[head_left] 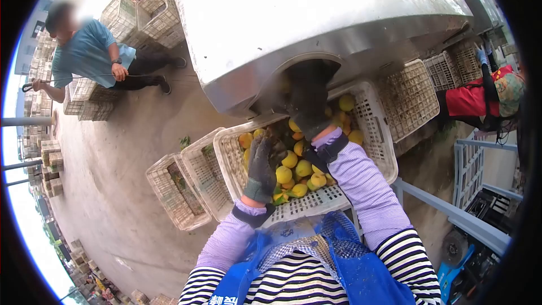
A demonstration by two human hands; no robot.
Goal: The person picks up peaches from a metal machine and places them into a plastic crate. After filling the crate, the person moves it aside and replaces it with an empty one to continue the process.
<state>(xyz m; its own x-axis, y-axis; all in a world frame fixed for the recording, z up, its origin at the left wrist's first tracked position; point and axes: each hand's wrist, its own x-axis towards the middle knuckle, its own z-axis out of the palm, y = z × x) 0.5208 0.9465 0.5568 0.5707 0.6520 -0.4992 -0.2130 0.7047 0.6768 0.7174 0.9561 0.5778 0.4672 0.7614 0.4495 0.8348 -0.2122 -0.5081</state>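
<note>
A white plastic crate (227, 161) holds many yellow fruits (289, 159) under the metal edge of a machine (237, 82). My left hand (261, 164), in a dark glove, is over the left part of the crate beside the fruit, its fingers pointing up toward the machine; whether it holds anything is hidden. My right hand (307, 93), also dark-gloved, reaches up over the crate to the round opening in the machine's edge. Its fingers are blurred and in shadow, so I cannot make out what they hold.
White crates (176, 192) stand on the floor left of the fruit crate, and another crate (410, 101) is at its right. A person in a blue shirt (93, 51) stands at the left holding a thin rod. Another person (480, 96) is at the right, near blue metal rails (457, 212).
</note>
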